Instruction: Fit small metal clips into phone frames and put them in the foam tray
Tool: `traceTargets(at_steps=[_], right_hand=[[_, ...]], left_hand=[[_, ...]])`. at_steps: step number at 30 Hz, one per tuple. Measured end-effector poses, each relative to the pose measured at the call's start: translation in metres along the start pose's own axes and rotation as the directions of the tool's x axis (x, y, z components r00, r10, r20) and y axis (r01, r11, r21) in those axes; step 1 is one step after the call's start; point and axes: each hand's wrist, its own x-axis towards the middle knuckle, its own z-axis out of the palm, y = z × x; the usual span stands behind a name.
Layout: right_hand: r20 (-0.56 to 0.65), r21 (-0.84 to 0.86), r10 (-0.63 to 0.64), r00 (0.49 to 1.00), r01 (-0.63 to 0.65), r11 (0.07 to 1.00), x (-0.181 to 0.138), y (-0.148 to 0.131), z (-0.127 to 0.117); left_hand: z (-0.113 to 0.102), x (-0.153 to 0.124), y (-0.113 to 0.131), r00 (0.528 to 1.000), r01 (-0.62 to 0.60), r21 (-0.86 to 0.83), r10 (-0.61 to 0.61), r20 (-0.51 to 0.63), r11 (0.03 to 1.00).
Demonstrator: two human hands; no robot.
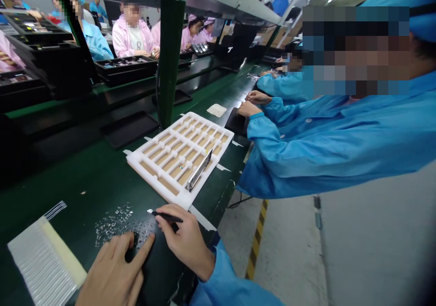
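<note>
My right hand (pixel 187 238) pinches a pair of black tweezers (pixel 170 217). At their tip is a small shiny piece (pixel 150 211), too small to name. My left hand (pixel 114 269) rests on the green table with its fingers apart, the index finger reaching toward the tweezers. Many tiny shiny metal pieces (pixel 114 222) lie scattered just beyond its fingers. Past my right hand lies a white foam tray (pixel 156 192) with rows of slots, and one thin metal-edged device (pixel 199 172) stands on edge in it.
At the left lies a sheet with rows of clear strips (pixel 44 263). A dark flat tray (pixel 129 128) sits beside a green post (pixel 172 56). A co-worker in a blue sleeve (pixel 323 147) works close on the right. Across the line, other people sit behind black trays (pixel 126 69).
</note>
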Motion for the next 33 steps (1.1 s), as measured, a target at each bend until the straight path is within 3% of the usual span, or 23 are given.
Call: traceTargets(at_steps=[3,8,23,29,33], right_hand=[[0.026,0.037,-0.011,1.000,0.010,0.999,0.001,0.001,-0.001],[0.029,0.084,0.105,0.994,-0.107,0.991,0.000,0.003,-0.001],[0.084,0.121,0.167,0.982,-0.177,0.977,0.002,0.001,-0.003],[0.170,0.246,0.351,0.921,-0.385,0.890,-0.012,-0.005,-0.006],[0.254,0.231,0.397,0.882,-0.454,0.860,-0.016,-0.008,-0.009]], left_hand=[[0.000,0.000,0.000,1.000,0.017,-0.009,-0.017,0.004,1.000],[-0.002,0.001,0.001,0.999,0.033,-0.038,-0.033,-0.010,0.999],[-0.002,0.001,0.001,1.000,0.010,-0.008,-0.010,-0.009,1.000],[-0.004,0.002,0.001,0.997,0.063,-0.040,-0.065,-0.052,0.997],[-0.010,0.003,0.000,0.999,-0.009,-0.086,0.004,-0.052,0.996]])
